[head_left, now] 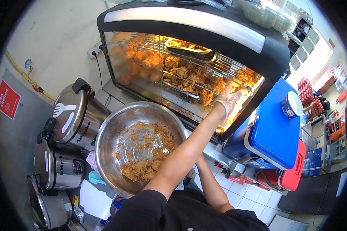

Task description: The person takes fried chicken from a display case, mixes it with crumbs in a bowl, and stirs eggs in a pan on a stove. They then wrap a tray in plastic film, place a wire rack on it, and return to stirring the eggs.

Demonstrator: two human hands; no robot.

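My left hand (229, 101), in a clear plastic glove, reaches through the open side of a lit glass food warmer (181, 19). Its fingers look stretched out and apart, beside pieces of fried chicken (207, 96) on the wire rack; I see nothing held in them. A large steel bowl (104, 150) with loose fried crumbs (142, 169) in it stands tilted before the warmer. My right forearm (212, 184) passes under the left one toward the bowl's right side; the right hand is hidden behind the left arm.
Steel Miyako rice cookers (83, 115) line the left, one with a white fork-like server (63, 109) on its lid. A blue cooler box (272, 127) bearing a paper bowl (292, 106) stands to the right, with a red cooler (293, 173) below. A metal tray (189, 46) sits on the upper rack.
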